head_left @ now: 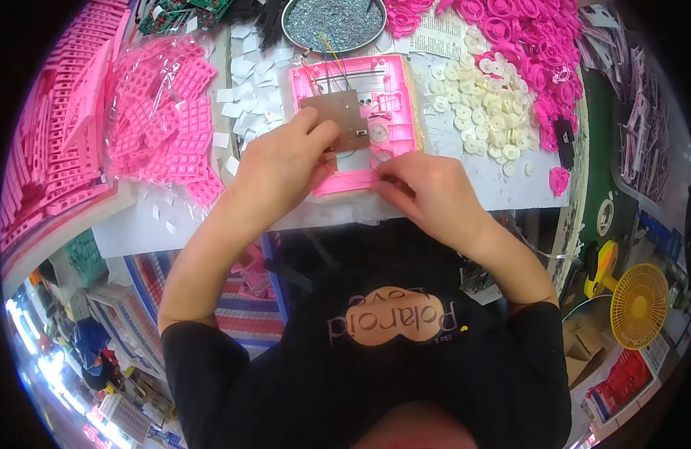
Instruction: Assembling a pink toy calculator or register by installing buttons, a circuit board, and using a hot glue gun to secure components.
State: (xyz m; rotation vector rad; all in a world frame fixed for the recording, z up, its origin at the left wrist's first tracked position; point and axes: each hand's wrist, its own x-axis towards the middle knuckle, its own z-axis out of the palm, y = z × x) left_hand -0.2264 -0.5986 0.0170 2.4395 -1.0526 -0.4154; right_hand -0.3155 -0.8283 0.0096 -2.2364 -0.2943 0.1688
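Observation:
A pink plastic casing [407,120] lies open on the table in front of me, its inner ribs and posts showing. Over its left part, a brown circuit board [338,112] is held tilted between the thumb and fingers of my left hand [282,161]. Thin wires [336,63] run up from the board past the casing's far edge. My right hand [431,191] is at the casing's near right corner, fingertips pinched together beside a small round part. What they hold, if anything, is too small to make out.
White discs [495,112] and magenta ring-shaped parts [518,34] are heaped at the right. A metal bowl of screws [334,22] stands behind the casing. Bagged pink keypads [162,105], white paper squares [248,82] and stacked pink panels [68,97] lie leftward. A yellow fan [639,305] is at lower right.

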